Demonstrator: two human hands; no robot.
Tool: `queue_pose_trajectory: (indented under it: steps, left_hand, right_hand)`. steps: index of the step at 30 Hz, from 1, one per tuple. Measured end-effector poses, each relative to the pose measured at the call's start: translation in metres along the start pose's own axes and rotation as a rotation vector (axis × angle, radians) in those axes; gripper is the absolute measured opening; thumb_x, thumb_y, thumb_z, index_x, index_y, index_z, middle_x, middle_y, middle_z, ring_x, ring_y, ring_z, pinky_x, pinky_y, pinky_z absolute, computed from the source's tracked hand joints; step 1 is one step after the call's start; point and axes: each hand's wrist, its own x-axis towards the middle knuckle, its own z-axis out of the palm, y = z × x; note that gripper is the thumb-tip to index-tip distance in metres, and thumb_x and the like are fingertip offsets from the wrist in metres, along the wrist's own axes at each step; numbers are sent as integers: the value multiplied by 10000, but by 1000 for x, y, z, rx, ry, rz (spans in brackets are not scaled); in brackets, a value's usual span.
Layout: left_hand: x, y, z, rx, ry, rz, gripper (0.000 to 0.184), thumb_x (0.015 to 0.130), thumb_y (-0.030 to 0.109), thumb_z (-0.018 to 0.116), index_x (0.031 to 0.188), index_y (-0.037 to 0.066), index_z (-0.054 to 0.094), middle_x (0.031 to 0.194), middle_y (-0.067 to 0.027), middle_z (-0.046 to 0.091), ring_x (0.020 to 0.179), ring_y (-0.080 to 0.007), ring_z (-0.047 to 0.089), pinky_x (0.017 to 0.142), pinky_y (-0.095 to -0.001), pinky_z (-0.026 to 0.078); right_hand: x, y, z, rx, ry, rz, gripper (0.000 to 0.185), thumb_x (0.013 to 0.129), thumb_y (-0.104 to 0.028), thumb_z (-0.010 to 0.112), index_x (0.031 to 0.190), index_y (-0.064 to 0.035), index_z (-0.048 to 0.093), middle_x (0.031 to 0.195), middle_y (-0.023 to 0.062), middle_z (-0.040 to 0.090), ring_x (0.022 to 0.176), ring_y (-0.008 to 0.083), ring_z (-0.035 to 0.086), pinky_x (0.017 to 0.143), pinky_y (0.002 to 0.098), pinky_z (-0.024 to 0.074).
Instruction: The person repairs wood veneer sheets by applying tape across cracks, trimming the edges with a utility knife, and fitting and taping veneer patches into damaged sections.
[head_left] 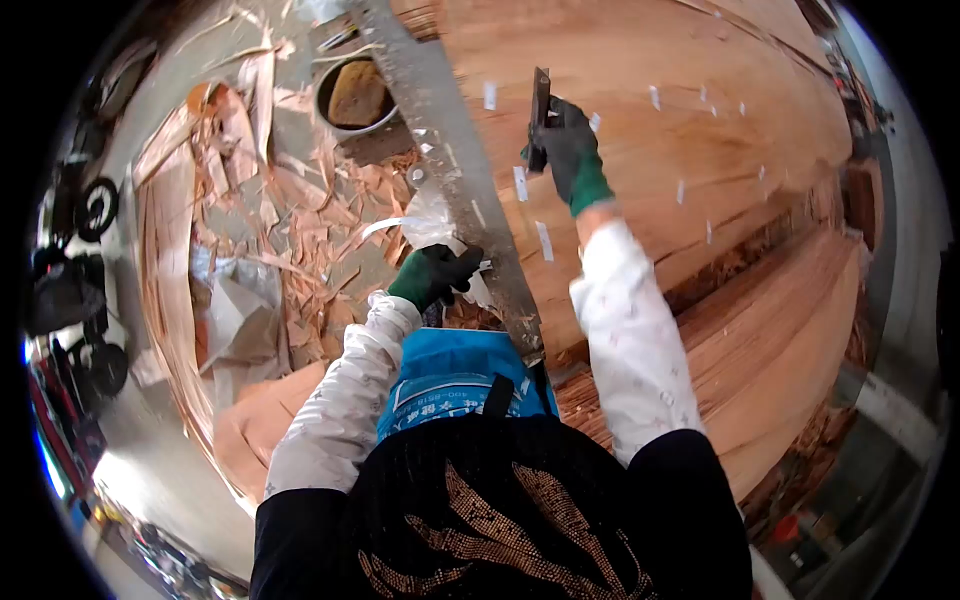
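Note:
My right hand (pixel 572 150), in a dark grey and green glove, is wrapped round a dark, narrow, block-like tool (pixel 540 95). It is over a wide brown wood veneer sheet (pixel 640 120) dotted with several short white tape strips (pixel 520 184). My left hand (pixel 436 275), gloved alike, is lower and to the left, at the grey edge of the work surface (pixel 490 215). Its fingers are curled, with a small white bit at their tips; whether they grip it is unclear. Crumpled clear plastic (pixel 432 218) lies just above this hand.
Left of the edge, wood scraps (pixel 310 220) litter the floor. A round metal bowl (pixel 325 100) holds a brown block (pixel 358 95). A white plastic bag (pixel 240 320) lies among the scraps. Stacked veneer (pixel 730 340) is at right; parked motorbikes (pixel 80 290) stand far left.

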Motion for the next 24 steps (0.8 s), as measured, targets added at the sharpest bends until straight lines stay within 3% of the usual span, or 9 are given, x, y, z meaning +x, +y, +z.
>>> queue_pose_trajectory:
  steps: [3, 7, 11, 15, 17, 18, 20, 22, 24]
  left_hand:
    - [3, -2, 12, 179, 68, 17, 611, 813, 580, 630, 799, -31, 652, 662, -130, 670, 520, -207, 637, 518, -328, 519]
    - [30, -44, 20, 503, 108, 58, 646, 804, 641, 585, 663, 18, 680, 586, -160, 641, 511, -248, 628, 542, -388, 492]
    - [48, -60, -19, 352, 133, -33, 686, 830, 649, 574, 731, -24, 661, 641, -129, 656, 472, -215, 601, 426, -297, 474]
    - [69, -45, -18, 212, 107, 57, 468, 901, 489, 592, 1003, 34, 629, 813, -128, 673, 542, -211, 588, 421, -306, 445]
    - [80, -41, -28, 159, 55, -20, 437, 861, 528, 614, 928, 96, 593, 726, -79, 621, 459, -218, 474, 433, -379, 426]
    - [83, -36, -32, 116, -26, -87, 400, 862, 518, 612, 926, 123, 592, 715, -70, 603, 471, -228, 474, 433, -399, 415]
    - [75, -26, -34, 148, -9, -104, 329, 859, 455, 618, 984, 151, 597, 786, -98, 602, 616, -280, 549, 483, -465, 438]
    - [111, -25, -66, 310, -29, -118, 440, 859, 552, 582, 1042, 153, 606, 985, -67, 642, 792, -262, 594, 679, -507, 477]
    - [73, -14, -39, 503, 51, -37, 451, 858, 557, 579, 1054, 152, 605, 1001, -68, 641, 806, -262, 596, 688, -510, 477]
  right_hand:
    - [-96, 20, -20, 546, -3, -210, 487, 855, -26, 572, 1323, 10, 441, 892, 78, 603, 746, 199, 631, 694, 352, 542]
    - [-219, 54, -47, 945, -72, -111, 500, 898, -50, 554, 1382, -85, 432, 965, 35, 600, 750, 110, 587, 672, 248, 509]
    - [-297, 107, -60, 815, 284, -122, 518, 945, -146, 523, 1443, -182, 386, 1010, 59, 646, 691, 60, 526, 600, 226, 484]
    - [-402, 191, -137, 532, 519, -114, 406, 934, -176, 556, 1324, -84, 493, 1036, 83, 646, 678, 100, 535, 616, 256, 477]
    - [-449, 278, -166, 1278, 716, -219, 310, 915, -147, 581, 1203, -33, 603, 1046, 98, 655, 712, 166, 565, 671, 301, 489]
    - [-488, 298, -181, 751, 840, -292, 282, 908, -119, 553, 1172, -42, 616, 1067, 113, 652, 792, 212, 586, 726, 338, 496]
    - [-566, 334, -210, -714, 1341, 105, 261, 893, -63, 499, 1111, -61, 642, 1107, 143, 644, 954, 304, 629, 834, 411, 510]
    - [-616, 351, -232, -599, 1426, 308, 335, 850, -144, 585, 1174, -59, 591, 1167, 176, 599, 1118, 314, 541, 969, 383, 429]
    - [-651, 351, -261, -388, 1537, 425, 464, 840, -236, 644, 1255, -68, 524, 1248, 179, 546, 1178, 315, 499, 1014, 387, 389]
